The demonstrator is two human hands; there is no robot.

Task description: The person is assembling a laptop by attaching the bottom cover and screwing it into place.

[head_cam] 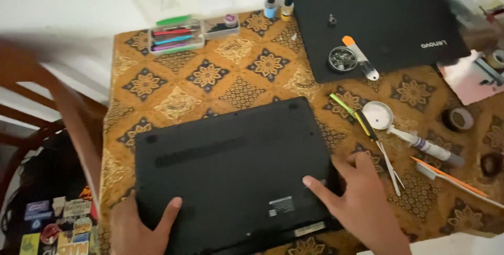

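A matte black plastic laptop lies bottom-up near the front edge of the table, a long vent slot across its underside, round rubber feet at the far corners and pale stickers near the front. The left hand clasps the near left corner, thumb lying on the base; the right hand lies open on the right edge, fingers spread flat, gripping nothing. The table wears an orange-brown cloth with dark flower medallions. Farther back rests a second black laptop, lid shut, carrying a small round metal dish of screws. A clear plastic box of coloured tools stands against the white wall.
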